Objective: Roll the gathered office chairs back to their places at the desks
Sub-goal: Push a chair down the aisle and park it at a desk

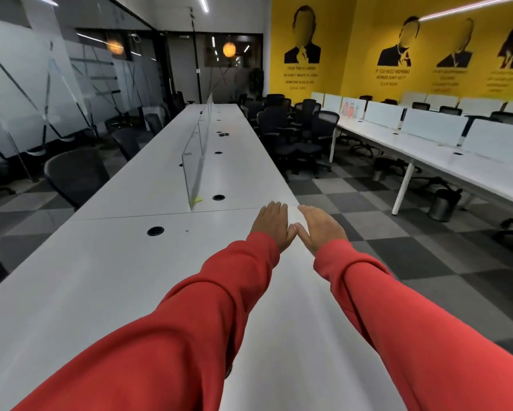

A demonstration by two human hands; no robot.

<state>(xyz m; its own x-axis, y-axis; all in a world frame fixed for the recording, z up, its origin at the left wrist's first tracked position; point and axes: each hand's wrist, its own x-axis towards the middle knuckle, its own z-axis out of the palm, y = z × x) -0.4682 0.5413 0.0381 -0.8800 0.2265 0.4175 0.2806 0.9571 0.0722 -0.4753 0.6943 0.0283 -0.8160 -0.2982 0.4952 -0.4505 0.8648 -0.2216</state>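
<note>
Gathered chairs overlap, count unclear; wall text mostly blurred; sleeves cut by bottom edge

Cluster of office chairs: black, mesh-backed, with armrests and wheeled star bases. All upright, bunched tightly together, turned in assorted directions, several touching. Standing in the aisle between the long white table and the right-hand table, toward the room's far end. Pulled away from both table edges. Further chairs of the same kind spaced along the long table's left side.
</note>
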